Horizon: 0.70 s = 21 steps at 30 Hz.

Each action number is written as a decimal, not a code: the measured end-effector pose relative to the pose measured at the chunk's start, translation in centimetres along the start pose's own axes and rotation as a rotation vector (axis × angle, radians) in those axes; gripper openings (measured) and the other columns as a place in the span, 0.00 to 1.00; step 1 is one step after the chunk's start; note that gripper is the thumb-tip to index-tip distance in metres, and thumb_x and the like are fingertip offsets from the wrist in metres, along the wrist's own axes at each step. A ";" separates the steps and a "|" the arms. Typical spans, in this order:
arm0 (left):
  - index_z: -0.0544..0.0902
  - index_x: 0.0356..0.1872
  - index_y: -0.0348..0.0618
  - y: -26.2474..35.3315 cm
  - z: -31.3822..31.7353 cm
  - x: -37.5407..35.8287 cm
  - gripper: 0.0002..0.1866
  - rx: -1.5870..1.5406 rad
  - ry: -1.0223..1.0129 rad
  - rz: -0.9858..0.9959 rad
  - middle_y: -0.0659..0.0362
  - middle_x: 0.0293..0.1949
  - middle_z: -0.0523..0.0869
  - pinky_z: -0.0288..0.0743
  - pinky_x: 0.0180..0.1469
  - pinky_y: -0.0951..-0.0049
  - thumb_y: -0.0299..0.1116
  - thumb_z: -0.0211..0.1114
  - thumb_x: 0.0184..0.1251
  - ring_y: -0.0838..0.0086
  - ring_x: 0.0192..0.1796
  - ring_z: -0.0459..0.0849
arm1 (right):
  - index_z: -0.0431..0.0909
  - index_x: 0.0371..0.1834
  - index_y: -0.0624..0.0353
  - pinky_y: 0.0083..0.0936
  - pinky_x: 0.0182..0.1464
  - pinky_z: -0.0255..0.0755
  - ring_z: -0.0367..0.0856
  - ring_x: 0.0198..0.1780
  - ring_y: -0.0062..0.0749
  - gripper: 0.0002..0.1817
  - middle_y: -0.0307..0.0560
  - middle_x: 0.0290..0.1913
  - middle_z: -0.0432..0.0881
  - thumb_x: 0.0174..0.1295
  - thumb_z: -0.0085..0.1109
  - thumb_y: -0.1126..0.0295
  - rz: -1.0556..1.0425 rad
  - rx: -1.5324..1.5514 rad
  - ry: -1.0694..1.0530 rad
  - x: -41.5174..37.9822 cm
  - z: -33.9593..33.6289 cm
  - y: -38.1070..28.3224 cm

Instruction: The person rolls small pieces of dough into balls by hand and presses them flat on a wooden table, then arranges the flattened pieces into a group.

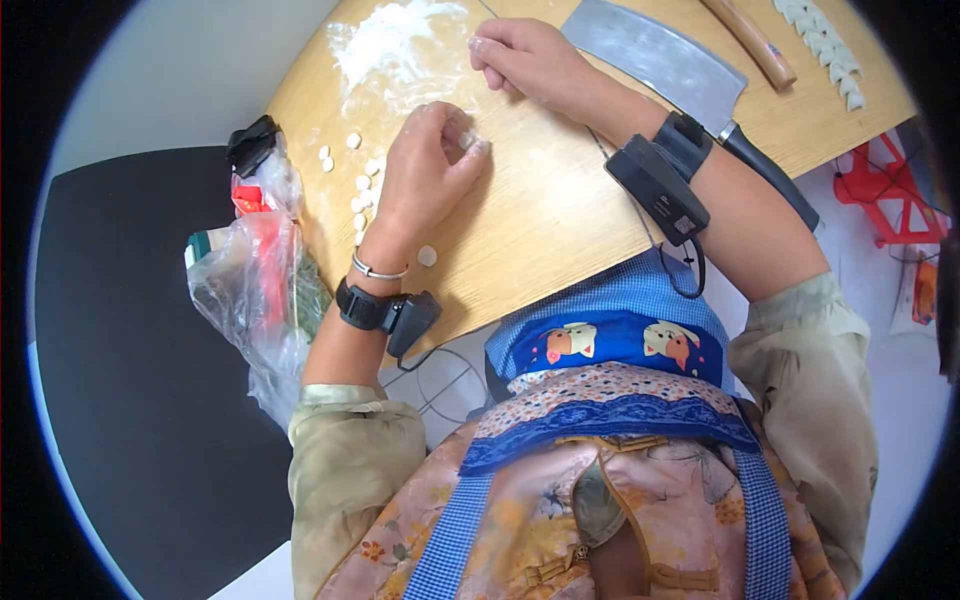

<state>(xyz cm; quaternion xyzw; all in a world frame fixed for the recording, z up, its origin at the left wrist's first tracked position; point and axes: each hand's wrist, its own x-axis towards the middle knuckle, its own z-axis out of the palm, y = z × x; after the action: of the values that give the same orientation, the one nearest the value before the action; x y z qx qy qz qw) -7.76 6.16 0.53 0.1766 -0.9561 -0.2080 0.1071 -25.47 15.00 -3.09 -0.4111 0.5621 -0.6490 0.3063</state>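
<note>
My left hand (432,165) is closed above the wooden table (530,220), its thumb and fingers curled together and dusted with flour. Whatever lies between those fingertips is too small or hidden to make out. Farther forward and to the right, my right hand (528,62) is also closed, fingers bent inward; its grip is hidden from here. Small round dough pieces (362,183) lie scattered just left of my left hand, and one single dough disc (427,256) rests near my left wrist. Loose white flour (385,50) covers the tabletop beyond both hands.
A cleaver (655,60) lies under my right forearm, its black handle (770,175) reaching past the table edge. Beyond it are a wooden rolling pin (752,42) and a row of small folded dough pieces (822,48). Plastic bags (262,270) hang at the left edge.
</note>
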 end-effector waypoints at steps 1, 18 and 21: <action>0.82 0.41 0.34 0.4 -0.2 0.0 0.11 0.022 -0.001 -0.029 0.56 0.32 0.83 0.78 0.40 0.71 0.31 0.72 0.65 0.73 0.34 0.81 | 0.79 0.35 0.58 0.18 0.31 0.68 0.71 0.27 0.16 0.14 0.33 0.24 0.75 0.74 0.51 0.62 -0.028 0.007 -0.012 0.0 0.0 0.1; 0.84 0.45 0.35 0.3 -1.2 -0.8 0.13 -0.090 -0.156 -0.172 0.62 0.34 0.84 0.77 0.40 0.78 0.28 0.74 0.63 0.81 0.35 0.80 | 0.81 0.38 0.61 0.27 0.34 0.74 0.79 0.28 0.24 0.16 0.41 0.26 0.81 0.74 0.51 0.59 -0.010 -0.086 -0.032 0.3 -0.2 0.4; 0.84 0.45 0.36 0.4 -1.3 -1.0 0.11 -0.108 -0.165 -0.102 0.63 0.33 0.84 0.77 0.40 0.78 0.27 0.74 0.64 0.82 0.35 0.80 | 0.81 0.38 0.61 0.27 0.34 0.74 0.78 0.28 0.24 0.16 0.41 0.25 0.81 0.74 0.51 0.59 -0.034 -0.098 -0.023 0.3 -0.1 0.5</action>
<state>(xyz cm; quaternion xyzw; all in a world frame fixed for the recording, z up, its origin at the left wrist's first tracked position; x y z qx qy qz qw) -6.57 6.47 1.76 0.2013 -0.9388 -0.2782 0.0265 -25.74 14.76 -3.50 -0.4427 0.5825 -0.6210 0.2811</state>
